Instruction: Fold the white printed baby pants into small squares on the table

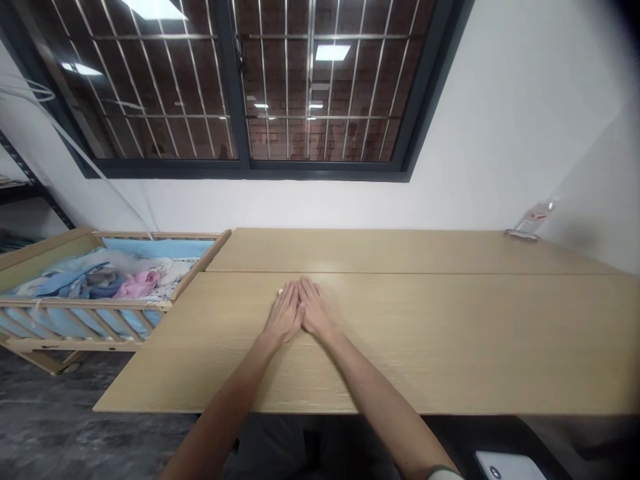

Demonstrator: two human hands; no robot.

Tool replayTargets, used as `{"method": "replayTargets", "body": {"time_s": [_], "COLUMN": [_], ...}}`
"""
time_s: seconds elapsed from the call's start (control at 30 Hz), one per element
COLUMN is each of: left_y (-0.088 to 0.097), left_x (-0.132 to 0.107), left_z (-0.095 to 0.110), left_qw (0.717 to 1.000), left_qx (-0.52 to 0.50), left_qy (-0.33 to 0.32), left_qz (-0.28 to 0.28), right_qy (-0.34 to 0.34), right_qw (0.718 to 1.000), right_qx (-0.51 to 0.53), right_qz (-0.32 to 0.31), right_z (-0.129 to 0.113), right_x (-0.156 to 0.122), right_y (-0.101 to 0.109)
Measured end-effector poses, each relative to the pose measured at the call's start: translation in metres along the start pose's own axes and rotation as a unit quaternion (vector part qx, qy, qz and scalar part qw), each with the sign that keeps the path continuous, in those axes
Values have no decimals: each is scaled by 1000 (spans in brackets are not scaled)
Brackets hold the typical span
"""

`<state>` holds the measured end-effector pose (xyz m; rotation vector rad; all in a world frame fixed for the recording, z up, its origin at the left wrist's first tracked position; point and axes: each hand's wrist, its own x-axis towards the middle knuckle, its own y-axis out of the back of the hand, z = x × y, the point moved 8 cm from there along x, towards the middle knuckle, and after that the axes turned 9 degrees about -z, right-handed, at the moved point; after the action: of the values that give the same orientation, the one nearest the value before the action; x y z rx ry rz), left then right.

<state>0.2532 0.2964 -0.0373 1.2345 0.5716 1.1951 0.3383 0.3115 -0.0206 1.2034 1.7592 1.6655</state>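
Both hands lie flat, side by side, on a pale wooden table (pixel 425 333), with their thumbs meeting in the middle. My left hand (pixel 286 315) has its fingers stretched out and pointing away from me. A small white thing (pixel 281 292) peeks out at the left edge of its fingers; most of it is hidden, and I cannot make out what it is. My right hand (pixel 315 309) rests palm down with straight fingers, touching the left hand and the tabletop. Neither hand grips anything that shows.
A wooden cot (pixel 100 305) with blue lining and piled clothes stands left of the table. At the back right corner, a clear plastic package (pixel 533 220) leans near the wall. A white phone-like device (pixel 510 465) lies below the front edge. A barred window (pixel 320 170) is ahead.
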Motion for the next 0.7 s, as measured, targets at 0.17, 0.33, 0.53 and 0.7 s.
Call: {"method": "replayTargets", "body": {"time_s": [0.17, 0.33, 0.53, 0.7], "left_y": [-14, -19, -22, -21], "left_x": [0, 0, -1, -3], "left_z": [-9, -16, -25, -32], "left_qw": [1000, 999, 997, 995], "left_qx": [2, 3, 8, 9], "left_qy": [11, 38, 70, 95], "left_qz": [-24, -29, -28, -19], "right_qy": [-2, -6, -39, -58], "right_qw": [999, 999, 998, 997], "right_qx": [-11, -4, 5, 16], "right_qz": [-43, -40, -41, -41], "right_z": [4, 8, 9, 15], "right_x": [1, -1, -2, -6], "right_y": [-22, -22, -17, -12]}}
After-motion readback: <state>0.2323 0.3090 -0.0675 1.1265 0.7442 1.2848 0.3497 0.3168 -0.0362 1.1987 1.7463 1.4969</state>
